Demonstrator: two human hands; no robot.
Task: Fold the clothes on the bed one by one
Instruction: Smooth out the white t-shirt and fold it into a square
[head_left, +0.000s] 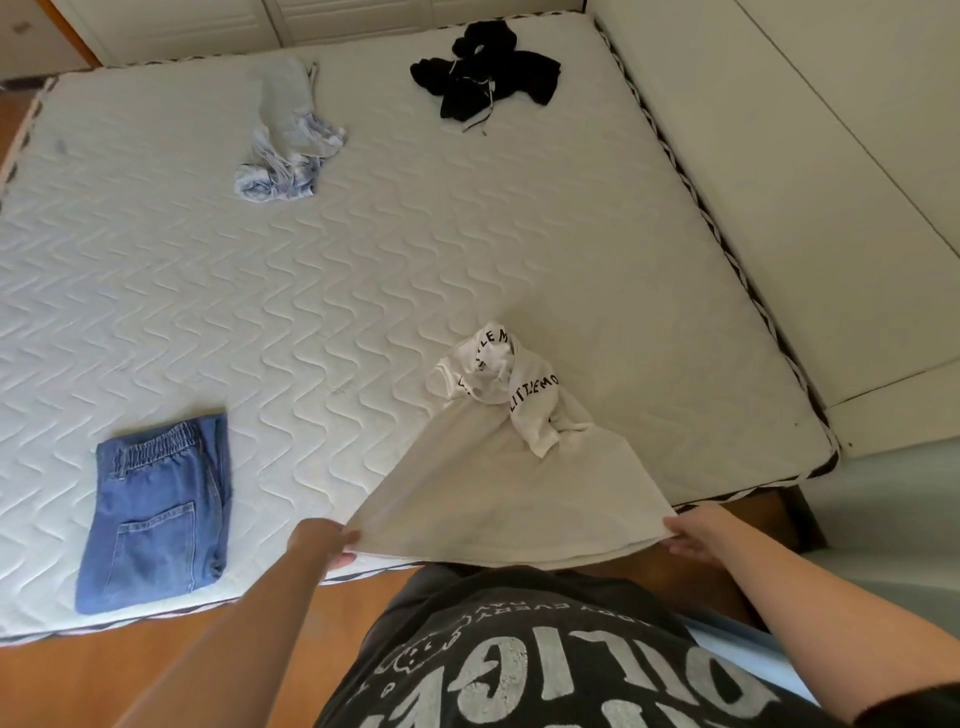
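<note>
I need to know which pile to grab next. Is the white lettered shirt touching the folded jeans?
Apart. The head view shows the white lettered shirt and the folded jeans separated by a bare strip of mattress.

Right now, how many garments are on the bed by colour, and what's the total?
White: 1, the white t-shirt held at its hem by the left hand and right hand
Blue denim: 1, the folded jeans
Pale blue: 1, the crumpled light garment
Black: 1, the crumpled black garment
Total: 4
</note>
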